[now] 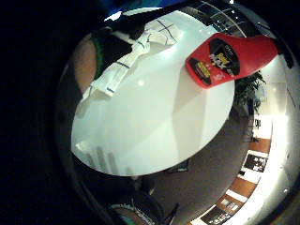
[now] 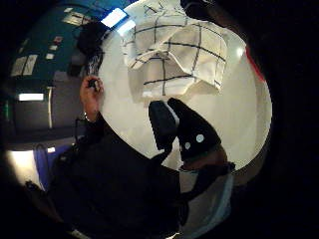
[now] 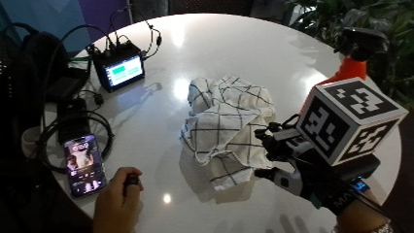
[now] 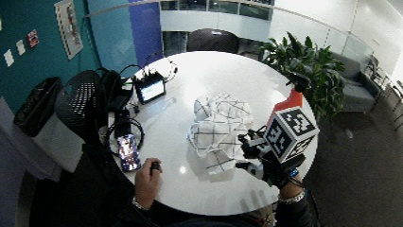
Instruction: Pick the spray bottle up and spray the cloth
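Observation:
A white cloth with dark grid lines [image 3: 226, 121] lies crumpled in the middle of the round white table [image 3: 226, 43]. The spray bottle [image 3: 349, 70], orange-red with a black trigger head, stands upright at the table's right edge, beyond the cloth. My gloved right hand [image 3: 288, 160] hovers just right of the cloth's near corner, fingers relaxed and holding nothing, a good way short of the bottle. In the thumb side palm view two black fingers [image 2: 182, 129] stretch over the table below the cloth [image 2: 174, 55]. The little finger side palm view shows the bottle [image 1: 229, 58] and the cloth [image 1: 136, 51].
The bare left hand [image 3: 119, 194] rests at the near edge, pinching a small black object. A phone [image 3: 84, 165] lies beside it. A small lit screen [image 3: 119, 70] with cables sits at the far left. Green plants [image 3: 336, 19] stand behind the bottle.

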